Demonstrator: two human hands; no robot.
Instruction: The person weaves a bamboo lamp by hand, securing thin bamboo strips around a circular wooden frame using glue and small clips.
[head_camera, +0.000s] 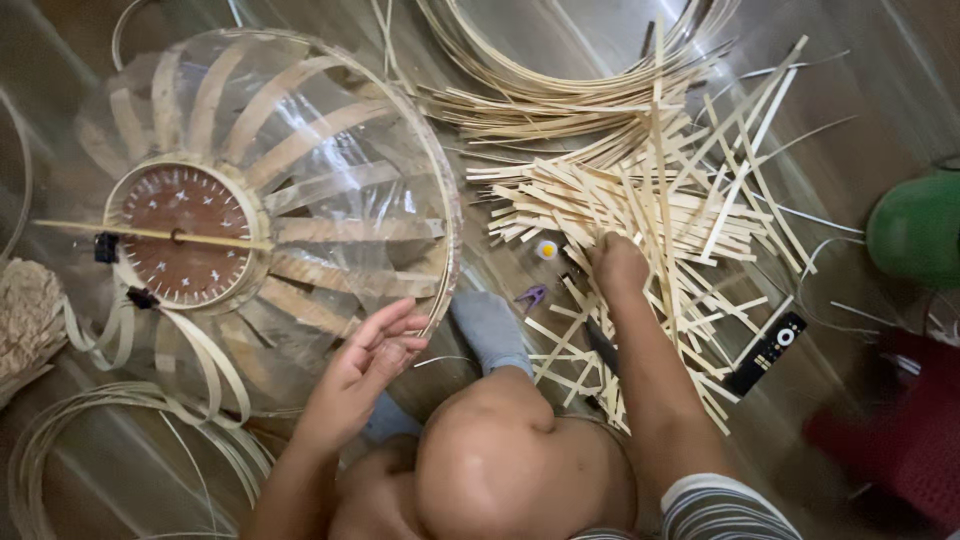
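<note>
Floor-strewn bamboo strips (640, 215) hide right hand (618, 265) fingers, grip unclear; left hand (372, 352) released.

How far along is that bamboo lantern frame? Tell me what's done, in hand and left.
Done: about half the round frame already carries curved bamboo slats, fanning from the brown hub disc.
In hand: the left hand rests open at the frame's rim; the right hand reaches into the loose strip pile.
Left: the lower-left side has only a few loose, clipped slats.
</note>
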